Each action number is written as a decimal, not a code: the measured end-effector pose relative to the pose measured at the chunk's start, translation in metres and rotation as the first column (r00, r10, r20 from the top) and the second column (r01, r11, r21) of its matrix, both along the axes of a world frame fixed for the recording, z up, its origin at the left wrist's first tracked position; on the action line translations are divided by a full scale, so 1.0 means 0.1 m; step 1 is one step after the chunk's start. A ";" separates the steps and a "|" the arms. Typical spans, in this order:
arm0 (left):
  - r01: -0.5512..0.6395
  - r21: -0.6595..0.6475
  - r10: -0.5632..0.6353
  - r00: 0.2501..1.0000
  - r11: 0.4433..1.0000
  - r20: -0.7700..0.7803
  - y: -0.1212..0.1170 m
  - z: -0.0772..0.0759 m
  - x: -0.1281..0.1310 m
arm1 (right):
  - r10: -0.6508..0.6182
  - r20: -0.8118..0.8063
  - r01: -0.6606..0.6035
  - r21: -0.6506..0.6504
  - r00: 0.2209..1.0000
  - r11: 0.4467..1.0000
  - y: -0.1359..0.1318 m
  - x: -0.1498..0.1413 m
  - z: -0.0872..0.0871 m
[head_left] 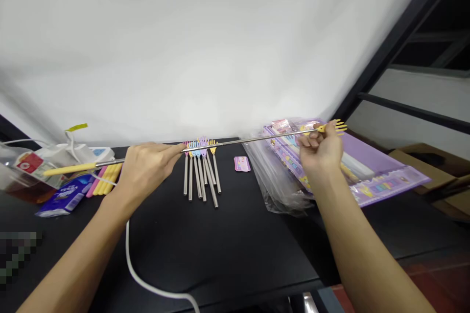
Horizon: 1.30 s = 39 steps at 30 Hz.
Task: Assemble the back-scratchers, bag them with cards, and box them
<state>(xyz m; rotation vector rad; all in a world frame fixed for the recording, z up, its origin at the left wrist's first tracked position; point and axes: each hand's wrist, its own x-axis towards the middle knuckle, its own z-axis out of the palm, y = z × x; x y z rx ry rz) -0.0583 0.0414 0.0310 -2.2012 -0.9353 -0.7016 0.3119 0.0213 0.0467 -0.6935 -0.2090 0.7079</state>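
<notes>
A telescopic back scratcher (pixel 257 139) with a yellow handle and a yellow claw head stretches at full length across the view. My left hand (pixel 147 168) is closed around its metal rod near the yellow handle. At the other end my right hand (pixel 325 149) pinches it just below the claw. Below the rod, several metal shafts with coloured claw heads (pixel 201 166) lie side by side on the black table (pixel 220 249). Pink and yellow handles (pixel 106 179) lie beside my left wrist, partly hidden by it. A small pink card (pixel 242 164) lies right of the shafts.
An open purple display box (pixel 382 156) with wrapped pieces stands at the right, beside clear plastic bags (pixel 279 186). At the left are a blue tissue pack (pixel 66 195), a bottle of brown liquid (pixel 29 176) and a white power strip (pixel 84 154). A white cable (pixel 137 274) crosses the front.
</notes>
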 end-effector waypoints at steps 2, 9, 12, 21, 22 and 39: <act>-0.013 0.008 0.012 1.000 1.000 0.009 0.00 0.00 0.02 | 0.008 -0.006 -0.008 -0.001 1.000 1.000 0.01 -0.04 -0.01; 0.090 0.046 -0.088 0.996 0.995 -0.030 -0.15 0.02 0.36 | 0.316 0.143 -0.326 0.057 0.938 0.944 -0.03 -0.77 -0.18; 0.086 0.031 -0.085 0.996 0.996 -0.031 -0.15 0.03 0.30 | 0.349 0.195 -0.366 0.062 0.917 0.928 -0.02 -0.76 -0.20; 0.134 -0.044 -0.139 0.983 0.990 -0.121 -0.14 0.00 0.44 | 0.372 0.220 -0.384 0.013 0.902 0.923 0.00 -0.77 -0.22; 0.133 -0.030 -0.136 0.985 0.991 -0.110 -0.15 -0.01 0.48 | 0.388 0.225 -0.400 0.006 0.894 0.917 -0.01 -0.82 -0.22; 0.136 0.021 -0.136 0.991 0.991 -0.012 -0.20 -0.13 0.67 | 0.570 0.377 -0.596 -0.057 0.730 0.801 -0.13 -1.21 -0.39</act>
